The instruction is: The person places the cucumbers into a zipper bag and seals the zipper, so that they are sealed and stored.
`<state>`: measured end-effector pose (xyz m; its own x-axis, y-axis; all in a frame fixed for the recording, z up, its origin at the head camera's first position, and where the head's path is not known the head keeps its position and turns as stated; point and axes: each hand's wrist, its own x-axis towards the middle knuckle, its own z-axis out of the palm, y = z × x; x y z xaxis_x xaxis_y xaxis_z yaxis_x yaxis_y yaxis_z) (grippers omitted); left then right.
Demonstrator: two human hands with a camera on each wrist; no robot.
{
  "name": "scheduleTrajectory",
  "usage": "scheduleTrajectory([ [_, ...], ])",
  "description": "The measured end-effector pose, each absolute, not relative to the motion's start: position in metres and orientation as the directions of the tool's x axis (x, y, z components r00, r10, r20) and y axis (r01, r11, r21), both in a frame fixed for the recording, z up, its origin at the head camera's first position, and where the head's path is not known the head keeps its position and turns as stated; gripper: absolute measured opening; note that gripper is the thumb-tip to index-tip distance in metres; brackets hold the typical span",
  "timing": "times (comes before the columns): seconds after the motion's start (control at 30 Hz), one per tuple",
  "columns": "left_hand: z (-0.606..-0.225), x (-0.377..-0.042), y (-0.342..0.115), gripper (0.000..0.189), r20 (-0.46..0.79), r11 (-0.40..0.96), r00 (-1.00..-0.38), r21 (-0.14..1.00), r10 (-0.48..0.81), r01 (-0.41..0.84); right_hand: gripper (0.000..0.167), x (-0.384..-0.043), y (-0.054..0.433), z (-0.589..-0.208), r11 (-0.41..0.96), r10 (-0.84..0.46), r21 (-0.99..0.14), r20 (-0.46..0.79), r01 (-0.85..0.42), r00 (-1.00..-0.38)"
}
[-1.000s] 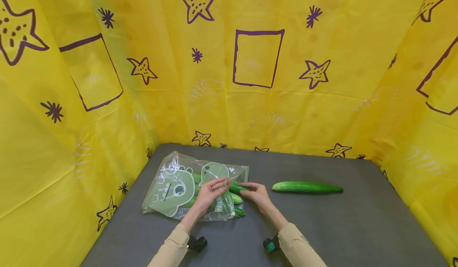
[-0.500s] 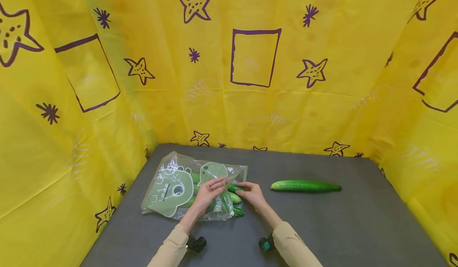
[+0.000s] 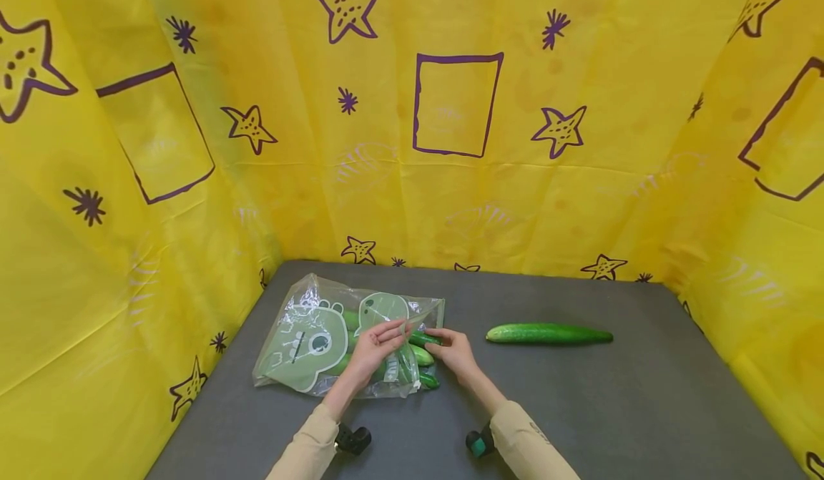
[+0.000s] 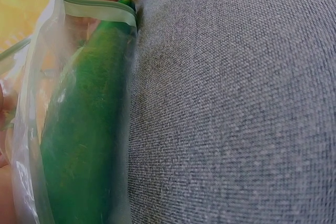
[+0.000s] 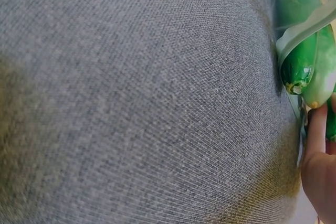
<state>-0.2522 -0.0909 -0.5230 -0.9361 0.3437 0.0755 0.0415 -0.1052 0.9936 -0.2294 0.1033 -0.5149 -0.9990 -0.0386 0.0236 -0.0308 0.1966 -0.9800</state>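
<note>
A clear zip bag [image 3: 315,344] with a green cartoon print lies on its side at the left of the table, its mouth facing right. Several cucumbers are inside, among them a near one [image 3: 428,380] and a paler middle one [image 3: 421,355] whose ends poke out. My left hand [image 3: 372,350] pinches the upper edge of the bag's mouth and lifts it. At the opening, my right hand [image 3: 458,355] holds the end of the far cucumber [image 3: 420,338] between thumb and fingers. In the left wrist view a cucumber [image 4: 84,124] shows through the plastic.
Another cucumber [image 3: 547,334] lies by itself on the grey cloth-covered table [image 3: 611,408], right of my right hand. Yellow curtains [image 3: 450,208] with purple stars and squares stand around the table's back and sides.
My right hand has shifted slightly left toward the bag's opening. The left hand keeps its hold on the bag edge; the camera view has drifted a little.
</note>
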Motion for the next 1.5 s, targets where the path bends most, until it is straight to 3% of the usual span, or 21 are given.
scheduleTrajectory([
  [0.37,-0.524,-0.252,-0.092,0.047,0.088,-0.121,-0.929,0.992,0.361,0.047,0.031,-0.244,0.11,-0.544,0.185,-0.029,-0.982,0.021,-0.026,-0.999],
  [1.23,-0.524,-0.253,-0.09,0.046,0.077,-0.12,-0.939,0.992,0.334,0.039,0.034,-0.238,0.134,-0.539,0.14,-0.063,-0.99,-0.001,-0.008,-0.998],
  [1.5,-0.525,-0.254,-0.091,0.047,0.105,-0.13,-0.934,0.989,0.341,0.064,0.034,-0.23,0.146,-0.535,0.216,-0.061,-0.976,-0.026,0.012,-0.998],
])
